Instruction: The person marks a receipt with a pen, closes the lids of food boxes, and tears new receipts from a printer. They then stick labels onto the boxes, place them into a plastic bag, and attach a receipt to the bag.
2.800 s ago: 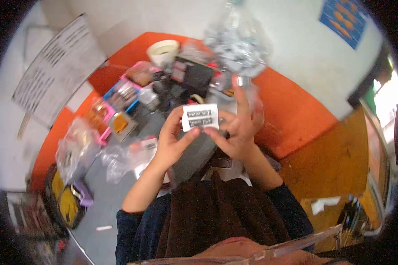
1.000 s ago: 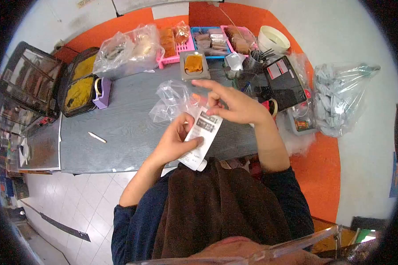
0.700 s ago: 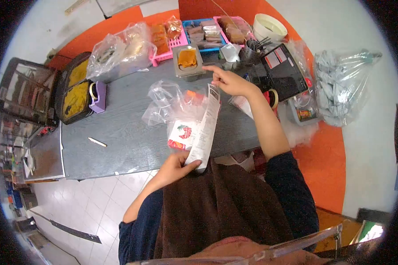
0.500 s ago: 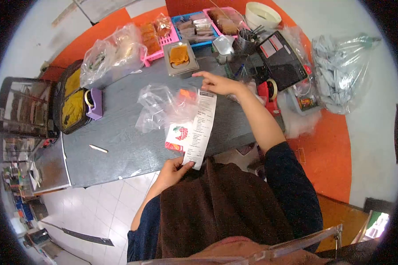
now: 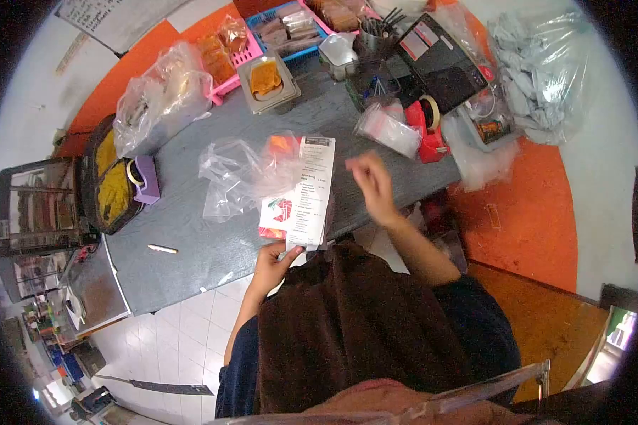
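Long receipt lying on a cluttered table, one hand at its near end.

The receipt [image 5: 310, 190] lies mid-frame on the table [image 5: 191, 241], over a small printed packet [image 5: 275, 214]. The left hand [image 5: 275, 258] pinches its lower end; the right hand [image 5: 371, 185] hovers just right of it. Crumpled plastic bags [image 5: 237, 173] sit left of the receipt. A tape dispenser [image 5: 428, 127] stands upper right, baskets [image 5: 276, 35] along the top edge.

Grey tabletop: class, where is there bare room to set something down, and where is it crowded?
Bare: the grey tabletop between the purple tape dispenser, white stick and clear bags. Crowded: the far edge around the pink basket and black device.
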Motion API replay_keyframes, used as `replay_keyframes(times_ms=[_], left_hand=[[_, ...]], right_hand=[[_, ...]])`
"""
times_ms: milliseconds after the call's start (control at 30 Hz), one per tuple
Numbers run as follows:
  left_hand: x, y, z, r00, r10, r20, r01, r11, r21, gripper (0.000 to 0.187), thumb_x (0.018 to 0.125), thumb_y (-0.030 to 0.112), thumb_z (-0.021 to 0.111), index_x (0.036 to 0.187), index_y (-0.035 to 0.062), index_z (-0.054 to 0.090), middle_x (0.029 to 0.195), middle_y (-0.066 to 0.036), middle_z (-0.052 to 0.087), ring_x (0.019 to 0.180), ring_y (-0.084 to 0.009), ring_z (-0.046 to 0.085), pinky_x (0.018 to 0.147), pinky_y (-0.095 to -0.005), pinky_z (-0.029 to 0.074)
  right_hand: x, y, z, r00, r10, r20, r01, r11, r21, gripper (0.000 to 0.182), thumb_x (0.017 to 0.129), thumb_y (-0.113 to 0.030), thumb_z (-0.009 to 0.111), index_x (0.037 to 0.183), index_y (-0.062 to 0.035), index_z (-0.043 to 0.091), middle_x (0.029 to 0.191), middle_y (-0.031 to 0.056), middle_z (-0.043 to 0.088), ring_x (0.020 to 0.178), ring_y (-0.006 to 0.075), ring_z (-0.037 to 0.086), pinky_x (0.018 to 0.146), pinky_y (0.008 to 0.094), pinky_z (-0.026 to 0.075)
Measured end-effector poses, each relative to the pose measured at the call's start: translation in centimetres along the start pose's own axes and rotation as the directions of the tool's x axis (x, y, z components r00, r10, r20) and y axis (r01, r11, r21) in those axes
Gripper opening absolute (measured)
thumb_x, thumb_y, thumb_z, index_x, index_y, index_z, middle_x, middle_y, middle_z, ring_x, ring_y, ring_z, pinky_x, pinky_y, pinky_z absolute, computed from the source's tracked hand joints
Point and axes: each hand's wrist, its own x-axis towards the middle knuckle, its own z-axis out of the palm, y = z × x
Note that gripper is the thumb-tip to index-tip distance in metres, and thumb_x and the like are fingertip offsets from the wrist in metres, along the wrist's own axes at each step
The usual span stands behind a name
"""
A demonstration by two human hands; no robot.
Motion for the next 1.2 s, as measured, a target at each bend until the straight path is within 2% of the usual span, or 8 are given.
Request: replay_keyframes(times_ms=[200,500,633,700,833,967,1067,1200], left_hand=[[0.3,1.0,-0.1,0.999,0.027,0.019,-0.027,1.0,-0.001,0.02,0.081,0.018,0.061,0.088,-0.0004,0.065,0.076,-0.007,0.065,0.069,-0.0068,0.054,0.062,-0.0234,0.042],[0.5,0.0,0.2,0.994,0.088,0.066,-0.081,0.992,-0.101,0.022,0.082,0.019,0.06,0.085,-0.0021,0.065,0.075,-0.007,0.066,0.068,-0.0069,0.054,0.062,-0.0235,0.043],[-0.7,3.6,-0.5,0.994,0.112,-0.014,-0.108,0.979,0.176,0.023,0.079,0.022,0.063,0.077,-0.0013,0.065,0.066,-0.011,0.063,0.062,-0.0127,0.057,0.06,-0.0258,0.044],[-1.6,7.2,-1.7,0.971,0.203,0.128,-0.228,0.609,0.76,0.022,0.076,0.024,0.063,0.076,0.0023,0.066,0.063,-0.01,0.06,0.059,-0.0219,0.057,0.057,-0.0311,0.045],[0.4,11.7,-1.8,0.668,0.579,0.467,-0.703,0.285,0.652,0.032,0.075,0.032,0.06,0.096,0.0077,0.061,0.093,-0.01,0.056,0.084,-0.0269,0.055,0.075,-0.0386,0.042],[5.6,13.7,1.6,0.708,0.497,0.502,-0.547,-0.063,0.835,0.061,0.079,0.045,0.05,0.121,0.0022,0.044,0.133,-0.015,0.034,0.122,-0.0298,0.033,0.1,-0.0435,0.024],[9.1,12.0,2.1,0.813,0.438,0.383,-0.418,-0.017,0.908,0.063,0.084,0.045,0.04,0.127,-0.0022,0.036,0.138,-0.017,0.025,0.127,-0.0302,0.023,0.102,-0.045,0.018],[9.8,12.1,2.1,0.847,0.424,0.321,-0.392,0.088,0.916,0.062,0.083,0.039,0.044,0.128,-0.0017,0.032,0.138,-0.016,0.025,0.126,-0.0302,0.027,0.102,-0.0431,0.02]], right_hand=[[-9.8,-3.8,2.3,0.833,-0.081,0.547,0.071,0.997,0.039,0.013,0.08,-0.015,0.061,0.077,-0.0026,0.063,0.07,0.0092,0.063,0.06,0.0207,0.06,0.055,0.0308,0.047],[-10.4,-3.2,5.0,0.922,0.223,0.316,-0.131,0.949,-0.288,0.023,0.079,-0.029,0.06,0.08,-0.0068,0.065,0.068,0.0137,0.061,0.06,0.0286,0.06,0.057,0.0363,0.047],[-10.2,-3.4,5.0,0.915,0.295,0.276,-0.192,0.919,-0.344,0.027,0.08,-0.032,0.056,0.081,-0.0068,0.065,0.071,0.0152,0.061,0.062,0.0323,0.059,0.058,0.0374,0.046],[-10.5,-2.4,5.1,0.941,0.235,0.242,-0.13,0.915,-0.383,0.027,0.08,-0.031,0.055,0.083,-0.0063,0.064,0.074,0.0157,0.061,0.065,0.0339,0.059,0.059,0.0392,0.047],[-10.3,-2.3,5.0,0.923,0.277,0.268,-0.126,0.874,-0.468,0.026,0.077,-0.03,0.057,0.081,-0.0044,0.063,0.074,0.016,0.061,0.065,0.0346,0.058,0.06,0.0426,0.047],[-10.4,-1.5,5.0,0.949,0.148,0.28,-0.069,0.96,-0.273,0.024,0.077,-0.028,0.058,0.077,-0.0052,0.064,0.071,0.0146,0.061,0.061,0.0347,0.058,0.058,0.0426,0.047],[-9.7,-2.3,4.7,0.867,0.354,0.35,-0.176,0.875,-0.451,0.026,0.078,-0.031,0.057,0.076,-0.0062,0.064,0.07,0.015,0.06,0.064,0.0341,0.059,0.06,0.0433,0.047],[-9.8,-1.5,4.4,0.903,0.239,0.358,-0.055,0.889,-0.454,0.023,0.073,-0.027,0.062,0.071,-0.0042,0.061,0.066,0.0136,0.059,0.06,0.0319,0.058,0.054,0.0393,0.046]])
